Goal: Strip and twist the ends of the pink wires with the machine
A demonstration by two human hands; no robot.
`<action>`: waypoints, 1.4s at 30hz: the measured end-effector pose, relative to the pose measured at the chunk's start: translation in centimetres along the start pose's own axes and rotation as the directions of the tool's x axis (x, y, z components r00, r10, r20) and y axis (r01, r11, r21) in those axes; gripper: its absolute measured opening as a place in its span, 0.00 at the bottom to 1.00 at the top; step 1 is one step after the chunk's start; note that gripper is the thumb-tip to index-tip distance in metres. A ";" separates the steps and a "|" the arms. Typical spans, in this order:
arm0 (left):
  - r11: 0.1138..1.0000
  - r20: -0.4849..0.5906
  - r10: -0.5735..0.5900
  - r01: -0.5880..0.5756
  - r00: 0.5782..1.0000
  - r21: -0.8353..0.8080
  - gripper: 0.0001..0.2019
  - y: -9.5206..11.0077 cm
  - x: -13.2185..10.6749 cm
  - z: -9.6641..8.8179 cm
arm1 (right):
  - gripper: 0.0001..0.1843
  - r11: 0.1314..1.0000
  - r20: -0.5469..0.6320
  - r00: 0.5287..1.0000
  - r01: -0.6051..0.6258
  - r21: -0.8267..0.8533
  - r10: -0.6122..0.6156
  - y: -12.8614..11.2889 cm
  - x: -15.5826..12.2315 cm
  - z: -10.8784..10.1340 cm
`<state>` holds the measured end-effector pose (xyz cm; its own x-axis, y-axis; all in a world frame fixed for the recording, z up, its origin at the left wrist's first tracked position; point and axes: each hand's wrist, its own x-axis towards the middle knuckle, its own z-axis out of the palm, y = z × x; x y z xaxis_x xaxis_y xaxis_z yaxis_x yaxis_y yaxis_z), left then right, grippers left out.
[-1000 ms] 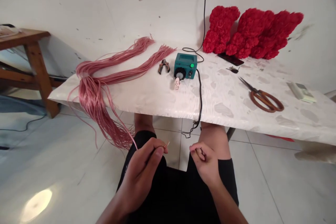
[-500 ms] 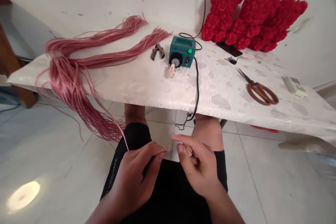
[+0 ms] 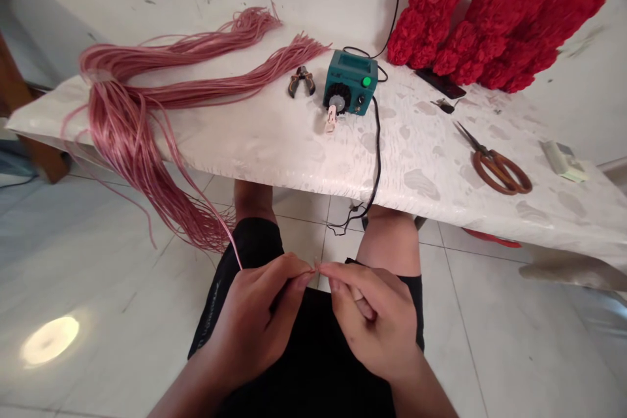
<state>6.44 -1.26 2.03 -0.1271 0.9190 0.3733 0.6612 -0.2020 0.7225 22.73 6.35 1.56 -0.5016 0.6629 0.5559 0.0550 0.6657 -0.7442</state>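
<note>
My left hand (image 3: 267, 313) is closed in a pinch on the end of a thin pink wire (image 3: 230, 238), with fine loose strands (image 3: 316, 264) poking out past the fingertips. Against that tip, my right hand (image 3: 375, 313) has its index finger and thumb drawn together; the other fingers are curled in. The exact contact between the fingertips is too small to make out. From my left hand the wire runs up and left to a big bundle of pink wires (image 3: 132, 137), which hangs over the table edge.
On the covered table (image 3: 235, 157) stand a small teal machine (image 3: 351, 81) with a clip on its front and a black cable. Nearby lie pliers (image 3: 301, 81), scissors (image 3: 494, 163), a phone (image 3: 439, 83) and a pale box (image 3: 563, 161). Red artificial flowers (image 3: 490, 26) lean against the wall.
My right hand has moved left, and its index finger has come down to the wire's frayed tip. My left hand keeps its pinch. The view has shifted slightly.
</note>
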 end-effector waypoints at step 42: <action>0.973 -0.037 -0.167 0.158 0.985 -0.171 0.09 1.2 0.1 0.5 | 0.08 0.967 -0.015 0.967 -0.253 0.040 0.253 -0.8 -0.4 0.7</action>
<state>7.61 -1.20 2.63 -0.2629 0.9265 0.2691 0.4966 -0.1092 0.8611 22.30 5.34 1.67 -0.4581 0.8151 0.3547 0.1456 0.4625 -0.8746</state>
